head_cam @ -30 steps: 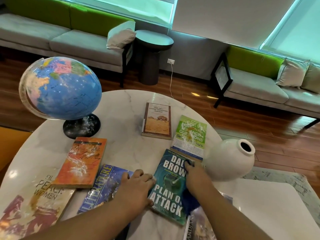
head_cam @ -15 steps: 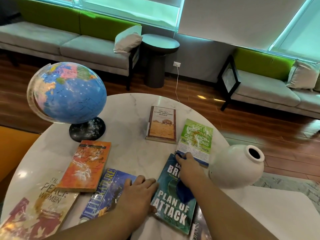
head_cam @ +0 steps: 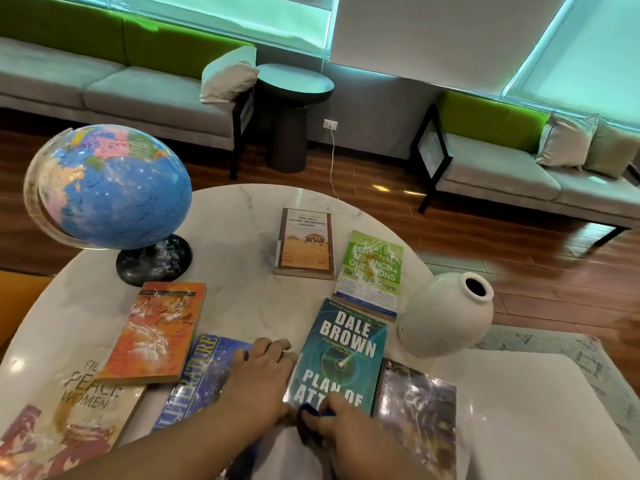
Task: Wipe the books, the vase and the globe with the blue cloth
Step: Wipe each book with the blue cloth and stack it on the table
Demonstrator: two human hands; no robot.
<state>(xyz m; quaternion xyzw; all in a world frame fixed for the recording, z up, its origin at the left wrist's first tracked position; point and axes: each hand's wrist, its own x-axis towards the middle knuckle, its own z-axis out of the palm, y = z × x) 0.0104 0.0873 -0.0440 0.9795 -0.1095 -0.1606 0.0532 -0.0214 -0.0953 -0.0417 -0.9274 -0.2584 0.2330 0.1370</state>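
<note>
Several books lie on the round marble table (head_cam: pixel 239 233). My right hand (head_cam: pixel 341 429) grips the blue cloth (head_cam: pixel 308 419) at the near end of the teal "Plan of Attack" book (head_cam: pixel 341 355); most of the cloth is hidden under the hand. My left hand (head_cam: pixel 258 379) rests flat, fingers straight, across the blue "Literature" book (head_cam: pixel 199 377), its fingertips at the teal book's left edge. The globe (head_cam: pixel 110 185) stands on a black base at the far left. The white vase (head_cam: pixel 446 315) sits right of the books. An orange book (head_cam: pixel 159 332) and a green book (head_cam: pixel 372 271) look dusty.
A brown book (head_cam: pixel 304 242) lies at the table's far side, a "Peace Women" book (head_cam: pixel 65 420) at the near left, a dark glossy book (head_cam: pixel 417 410) at the near right. A white table (head_cam: pixel 540 417) adjoins on the right. Grey-green sofas (head_cam: pixel 145 95) and a dark side table (head_cam: pixel 294 88) stand behind.
My right hand has slid with the cloth from the top of the teal book down to its near end, uncovering the title. My left hand has stayed in place.
</note>
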